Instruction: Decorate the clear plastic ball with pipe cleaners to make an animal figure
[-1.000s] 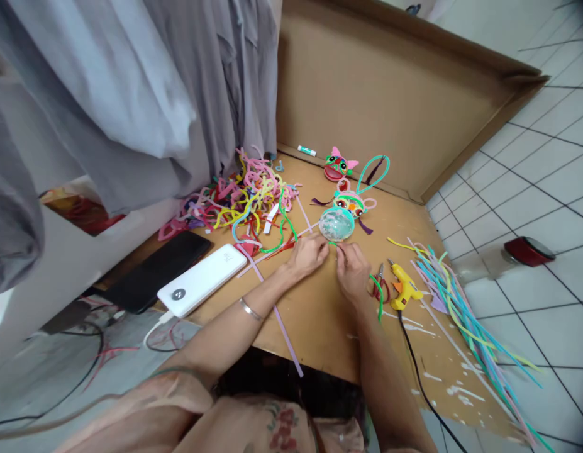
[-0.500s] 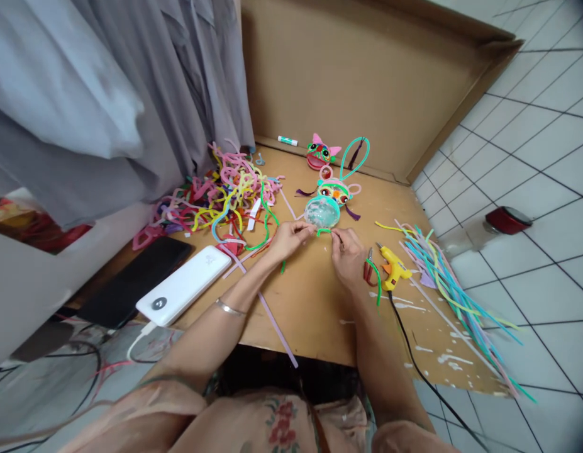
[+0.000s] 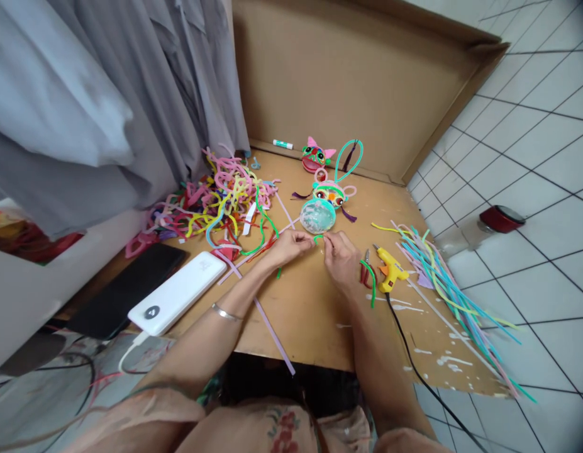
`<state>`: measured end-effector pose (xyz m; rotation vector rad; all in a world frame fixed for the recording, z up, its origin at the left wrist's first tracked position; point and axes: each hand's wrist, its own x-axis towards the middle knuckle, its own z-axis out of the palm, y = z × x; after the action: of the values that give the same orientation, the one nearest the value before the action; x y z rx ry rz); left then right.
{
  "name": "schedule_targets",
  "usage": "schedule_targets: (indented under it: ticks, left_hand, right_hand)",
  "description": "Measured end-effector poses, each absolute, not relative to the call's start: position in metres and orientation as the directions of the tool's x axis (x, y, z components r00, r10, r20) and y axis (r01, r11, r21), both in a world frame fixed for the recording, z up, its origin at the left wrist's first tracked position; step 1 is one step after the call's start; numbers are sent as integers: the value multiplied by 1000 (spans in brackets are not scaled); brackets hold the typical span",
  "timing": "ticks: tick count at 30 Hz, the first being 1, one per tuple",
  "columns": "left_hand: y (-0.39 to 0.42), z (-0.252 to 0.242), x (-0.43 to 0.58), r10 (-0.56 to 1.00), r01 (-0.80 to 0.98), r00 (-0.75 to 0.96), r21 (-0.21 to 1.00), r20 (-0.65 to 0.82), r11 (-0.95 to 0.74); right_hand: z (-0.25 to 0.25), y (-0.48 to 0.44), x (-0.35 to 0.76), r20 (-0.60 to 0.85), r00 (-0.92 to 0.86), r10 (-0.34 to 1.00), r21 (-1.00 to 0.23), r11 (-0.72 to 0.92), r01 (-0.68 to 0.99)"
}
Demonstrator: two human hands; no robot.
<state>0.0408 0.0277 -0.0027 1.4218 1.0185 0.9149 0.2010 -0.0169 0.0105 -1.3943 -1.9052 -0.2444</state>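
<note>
A short green pipe cleaner [image 3: 318, 238] runs between my two hands. My left hand [image 3: 292, 246] pinches its left end, and my right hand [image 3: 341, 255] pinches the right end, thumb against fingers. Just beyond my fingertips lies a round turquoise bowl-like piece [image 3: 318, 217] with a shiny, whitish inside. It touches or adjoins an animal face [image 3: 331, 195] made of pipe cleaners, with pink ring ears, purple tassels and a turquoise loop [image 3: 350, 157]. Behind that sits a second face [image 3: 316, 155] with pink pointed ears and a red mouth.
A tangled heap of pipe cleaners [image 3: 234, 195] lies left. A white power bank [image 3: 178, 292] and a black phone-like slab [image 3: 126, 290] are near it. Right are red-handled pliers [image 3: 365, 274], a yellow glue gun [image 3: 390, 269] with cord, and straight pipe cleaners [image 3: 446, 286]. A cardboard wall [image 3: 357, 88] stands behind.
My hands have come slightly closer together, so less of the green pipe cleaner shows between them. The whole view has shifted slightly; objects on the table stay in place.
</note>
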Motion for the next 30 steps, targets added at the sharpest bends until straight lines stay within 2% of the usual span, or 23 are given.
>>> schedule_targets:
  ticks: [6, 14, 22, 30]
  left_hand:
    - [25, 4, 43, 923, 65, 384, 998, -20, -6]
    - [24, 1, 41, 920, 153, 391, 986, 3, -69]
    - [26, 0, 45, 956, 182, 292, 979, 39, -96]
    - [24, -4, 52, 989, 46, 147, 999, -6, -1]
  right_hand:
    - [9, -16, 200, 675, -129, 726, -264, 401, 877]
    - [5, -14, 201, 673, -108, 731, -290, 396, 871]
    - [7, -16, 202, 652, -92, 752, -308, 374, 875]
    - [4, -15, 200, 672, -70, 737, -322, 377, 868]
